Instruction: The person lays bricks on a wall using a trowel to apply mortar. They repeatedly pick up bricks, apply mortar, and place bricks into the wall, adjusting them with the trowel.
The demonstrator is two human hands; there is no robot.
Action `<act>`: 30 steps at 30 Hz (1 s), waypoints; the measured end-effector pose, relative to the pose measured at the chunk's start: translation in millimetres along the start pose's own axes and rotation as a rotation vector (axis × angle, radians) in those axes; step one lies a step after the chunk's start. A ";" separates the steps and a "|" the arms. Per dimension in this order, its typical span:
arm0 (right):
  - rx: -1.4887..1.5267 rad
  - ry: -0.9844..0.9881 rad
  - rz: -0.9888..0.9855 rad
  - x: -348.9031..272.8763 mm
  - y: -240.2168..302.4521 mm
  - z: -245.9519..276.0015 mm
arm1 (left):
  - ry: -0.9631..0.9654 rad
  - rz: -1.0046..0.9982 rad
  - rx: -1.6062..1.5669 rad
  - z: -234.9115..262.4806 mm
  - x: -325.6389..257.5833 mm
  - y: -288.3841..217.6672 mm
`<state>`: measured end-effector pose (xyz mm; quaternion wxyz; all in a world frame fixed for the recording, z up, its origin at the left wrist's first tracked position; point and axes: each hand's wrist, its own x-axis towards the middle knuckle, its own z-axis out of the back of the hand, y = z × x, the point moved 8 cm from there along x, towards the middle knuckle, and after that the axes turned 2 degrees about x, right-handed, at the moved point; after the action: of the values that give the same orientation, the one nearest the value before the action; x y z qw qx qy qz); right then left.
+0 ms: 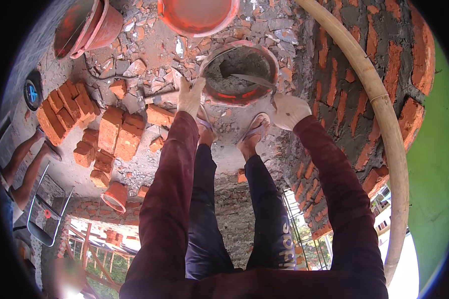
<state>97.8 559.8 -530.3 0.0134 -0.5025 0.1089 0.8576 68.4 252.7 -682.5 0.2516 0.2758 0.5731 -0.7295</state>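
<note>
At the left, bricks (117, 132) lie in loose stacks on the floor (77, 169); they look rough and heavy, and their corners would probably chip if dropped. Next comes the left hand (188, 97), with the thumb and the fingers spread apart and nothing seen between them. It is just beside the bucket (227, 95), but I cannot tell if it touches the rim.

The bucket stands on the floor, in front of the feet (254, 134). With the grey mortar (254, 57) inside, it should be heavy, so I would take it by two opposite sides of the rim (the wall of it may bend a little under such load). The mortar looks thick and sticky, soft enough to cut but slow to flow.

Further right, the trowel (253, 79) has its blade over the mortar. The blade seems thin and stiff, light when clean and heavier at the tip when loaded; the handle is the right place to hold. The right hand (290, 110) appears closed around this handle, though the hand hides it. Last, at the right, are the brick wall (356, 94) and the pole (382, 107)
</note>
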 end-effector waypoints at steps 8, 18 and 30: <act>0.051 -0.150 -0.114 59.4 -45.1 -39.0 | 0.362 -0.028 0.018 -53.1 -9.9 -54.3; 0.597 -0.034 0.204 31.1 -26.1 -74.8 | 0.411 0.033 -0.253 -106.9 -56.8 -73.7; 0.888 0.208 0.251 -182.4 91.6 -11.7 | 0.393 0.040 -0.223 14.1 -275.1 -200.7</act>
<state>185.9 483.8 -362.2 0.1121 -0.5143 0.5257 0.6682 128.1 296.4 -349.8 0.1781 0.3944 0.6827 -0.5888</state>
